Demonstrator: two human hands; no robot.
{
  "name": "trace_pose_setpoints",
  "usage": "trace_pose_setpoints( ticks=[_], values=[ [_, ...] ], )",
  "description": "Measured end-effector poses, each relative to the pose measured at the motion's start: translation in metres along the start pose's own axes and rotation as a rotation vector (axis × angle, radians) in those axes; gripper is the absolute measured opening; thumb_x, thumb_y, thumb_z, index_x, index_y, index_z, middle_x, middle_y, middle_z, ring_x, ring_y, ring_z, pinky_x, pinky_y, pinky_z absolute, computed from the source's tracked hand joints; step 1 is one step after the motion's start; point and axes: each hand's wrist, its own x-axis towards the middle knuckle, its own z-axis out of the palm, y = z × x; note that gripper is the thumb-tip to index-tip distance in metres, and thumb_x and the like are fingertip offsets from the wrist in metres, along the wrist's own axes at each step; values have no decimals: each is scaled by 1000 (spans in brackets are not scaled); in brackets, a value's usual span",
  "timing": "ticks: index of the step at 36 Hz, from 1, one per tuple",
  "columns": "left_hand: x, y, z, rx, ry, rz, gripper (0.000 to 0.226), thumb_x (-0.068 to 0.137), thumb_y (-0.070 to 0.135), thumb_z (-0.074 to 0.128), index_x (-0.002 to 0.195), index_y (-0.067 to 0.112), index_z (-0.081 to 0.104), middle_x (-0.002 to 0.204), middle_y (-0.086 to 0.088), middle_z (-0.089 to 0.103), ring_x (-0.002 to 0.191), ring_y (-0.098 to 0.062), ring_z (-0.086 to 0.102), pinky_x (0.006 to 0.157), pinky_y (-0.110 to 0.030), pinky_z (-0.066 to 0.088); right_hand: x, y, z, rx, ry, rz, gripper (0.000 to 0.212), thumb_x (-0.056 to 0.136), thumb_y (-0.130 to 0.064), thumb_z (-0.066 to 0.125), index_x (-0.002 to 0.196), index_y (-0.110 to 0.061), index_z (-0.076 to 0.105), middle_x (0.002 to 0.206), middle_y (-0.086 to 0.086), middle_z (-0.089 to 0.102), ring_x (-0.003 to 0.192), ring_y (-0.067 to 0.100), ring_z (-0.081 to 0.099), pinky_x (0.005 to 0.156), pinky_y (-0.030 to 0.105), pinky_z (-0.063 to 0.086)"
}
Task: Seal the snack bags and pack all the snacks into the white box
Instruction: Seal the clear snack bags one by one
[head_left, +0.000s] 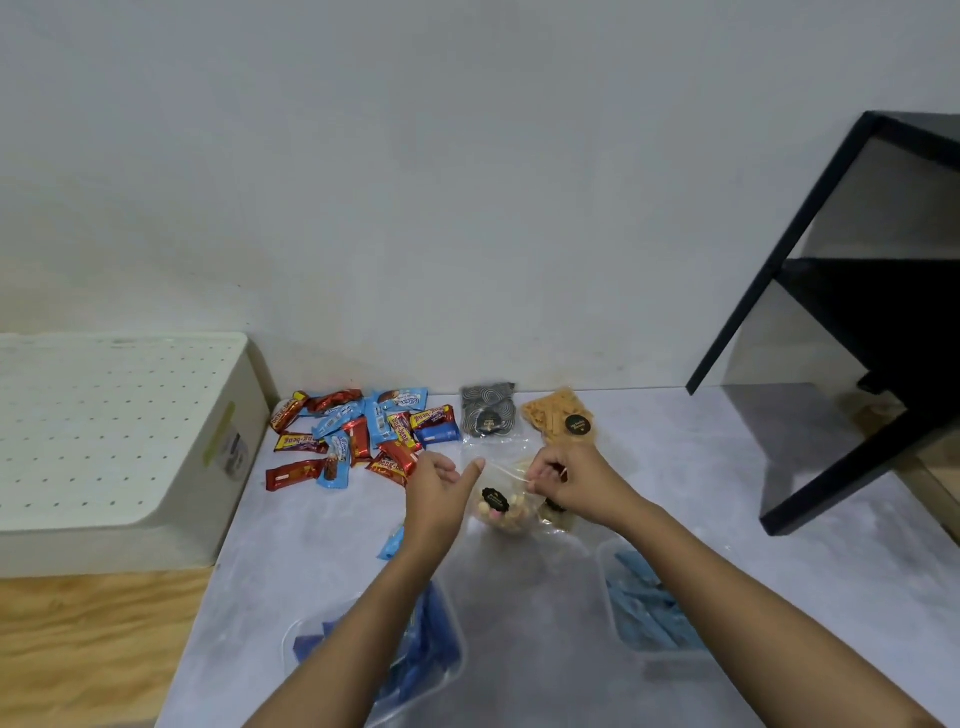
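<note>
Where the grey surface (701, 467) meets the pale wall, the white box (104, 431) sits at its left end. The box shows a perforated top and is well apart from both hands. A black shelf frame (810, 312) rises at the far right.

Nearest the camera, two clear tubs holding blue packets rest on the surface. The left tub (384, 660) is partly hidden by the left forearm, and the right tub (649, 603) lies just beside the right forearm.

Against the wall, just right of the white box, lies a pile of wrapped snacks (358, 431) in red and blue. Right of the pile lies a cookie bag (488, 415) of dark rounds, and beside that a chip bag (558, 415) of orange-yellow pieces. Each carries a round black sticker.

Between that row and the tubs is the clear snack bag (506, 499), which holds pale round pieces and bears the same kind of sticker. The right hand (571, 483) pinches its top edge near the right end, fingers curled. The left hand (441, 488) has its thumb stretched out to the bag's top left corner and its other fingers curled. Whether it actually grips the bag cannot be told.

A second small bag (558, 514) lies partly under the right hand. A lone blue packet (392, 540) peeks out beside the left wrist.
</note>
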Motion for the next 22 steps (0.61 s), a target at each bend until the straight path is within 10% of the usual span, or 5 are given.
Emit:
trace_pose_setpoints(
  ticks=[8,22],
  values=[
    [-6,0,10,-358,-244,-183,22,93,19,54,83,1,60,71,-7,63,61,-10,60,58,-16,54,-3,-1,2,-69,-99,-125,17,79,-8,70,75,-23,62,71,-14,56,64,-4,53,63,7,40],
    [4,9,-4,-320,-446,-196,20,95,2,44,79,4,56,68,-7,65,53,-3,63,57,-13,53,3,-7,21,129,-144,0,12,85,-21,65,75,-25,60,69,-10,56,63,3,50,61,18,44]
  ],
)
